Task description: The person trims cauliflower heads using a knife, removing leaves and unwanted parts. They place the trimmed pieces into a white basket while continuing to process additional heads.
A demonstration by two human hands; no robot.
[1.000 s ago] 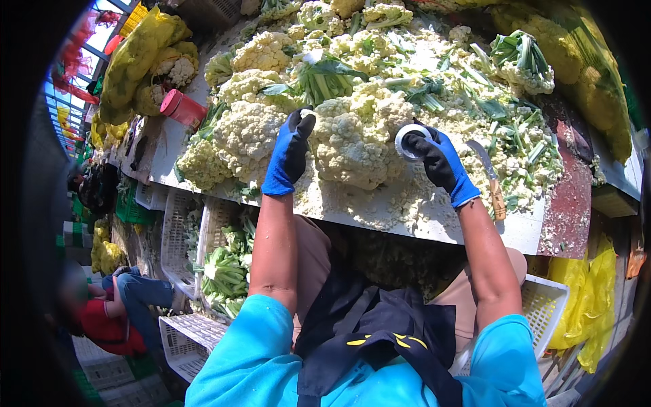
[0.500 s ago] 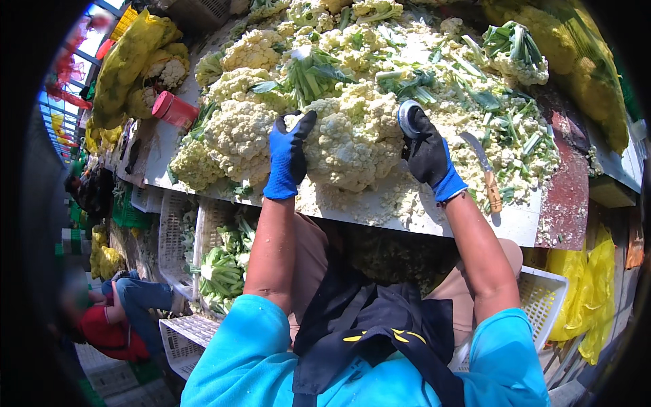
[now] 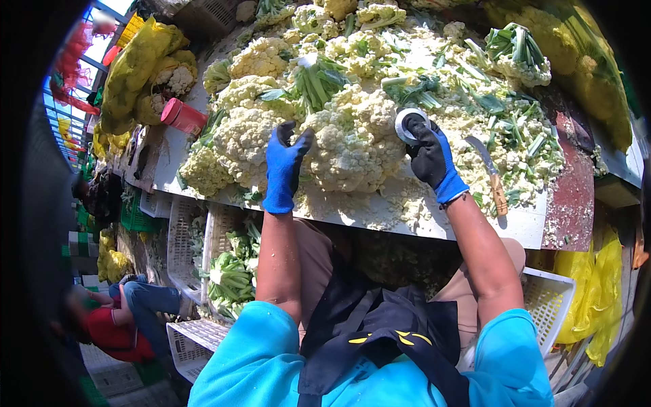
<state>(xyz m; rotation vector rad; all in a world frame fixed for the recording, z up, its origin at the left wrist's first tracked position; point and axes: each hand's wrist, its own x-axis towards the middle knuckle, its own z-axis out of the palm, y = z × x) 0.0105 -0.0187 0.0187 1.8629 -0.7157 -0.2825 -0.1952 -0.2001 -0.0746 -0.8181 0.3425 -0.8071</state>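
A large cauliflower head (image 3: pixel 349 159) rests at the table's near edge between my hands. My left hand (image 3: pixel 286 166), in a black and blue glove, is just left of it with thumb and fingers apart and nothing in them. The right hand (image 3: pixel 432 157), gloved alike, grips a round silvery-white ring (image 3: pixel 401 125) at the head's upper right side; what exactly the ring is, I cannot make out. Right of that hand lies a curved knife (image 3: pixel 494 178) with a wooden handle, among scraps.
More cauliflower heads (image 3: pixel 241 132), leaves and crumbs cover the white table (image 3: pixel 437 228). A red container (image 3: pixel 184 117) lies at left. Crates with leaves (image 3: pixel 234 277) stand below. Yellow net sacks (image 3: pixel 132 78) flank the table. A person in red (image 3: pixel 121 324) sits lower left.
My left hand has drawn slightly back and down from the cauliflower, its fingers turned upward. The ring in my right hand has tilted, showing more of its opening. The cauliflower stays in place.
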